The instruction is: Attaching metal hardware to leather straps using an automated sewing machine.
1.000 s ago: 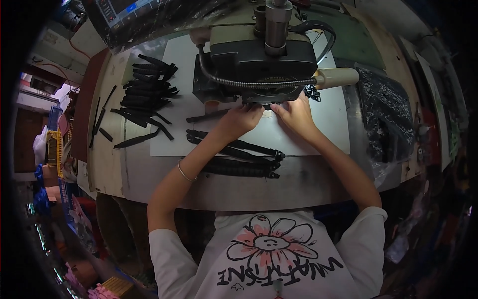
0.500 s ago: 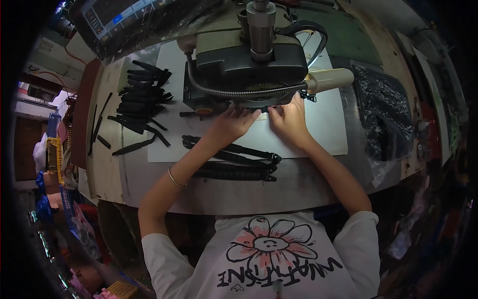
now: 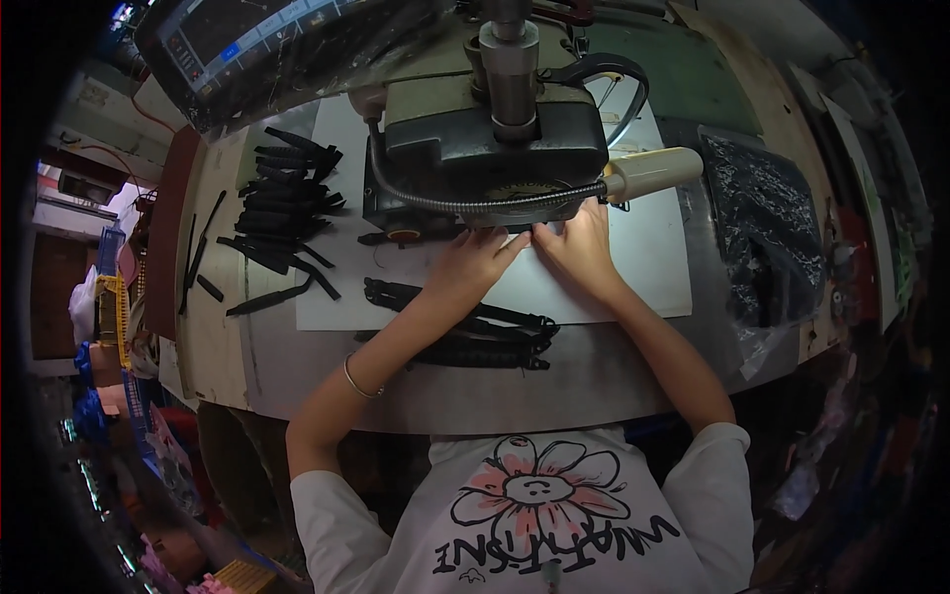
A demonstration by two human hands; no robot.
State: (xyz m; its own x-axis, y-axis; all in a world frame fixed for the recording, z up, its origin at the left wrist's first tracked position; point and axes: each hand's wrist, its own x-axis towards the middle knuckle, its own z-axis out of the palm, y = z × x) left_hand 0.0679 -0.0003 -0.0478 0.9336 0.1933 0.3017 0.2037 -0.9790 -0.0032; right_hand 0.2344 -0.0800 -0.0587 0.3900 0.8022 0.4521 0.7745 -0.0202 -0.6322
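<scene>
Both of my hands are under the front of a dark industrial sewing machine (image 3: 495, 134). My left hand (image 3: 471, 262) has its fingertips pressed on a narrow black strap (image 3: 519, 230) at the machine's front edge. Close beside it, my right hand (image 3: 579, 247) pinches the same strap, its thumb toward the left hand and its other fingers reaching beneath the machine head. Most of the strap is hidden by the machine and my fingers. Nearer my body, several black straps with small end fittings (image 3: 495, 346) lie under and beside my left forearm.
A pile of black padded straps (image 3: 282, 203) lies at the left, with thin loose strips beside it. A pale handle-shaped part (image 3: 655, 173) juts from the machine's right side. Farther right is a clear plastic bag of black items (image 3: 762, 228). A plastic-covered screen (image 3: 247, 49) stands at the back left.
My hands have shifted slightly nearer to me along the machine's front, still on the strap. The black fitting seen right of my right hand is now mostly out of sight.
</scene>
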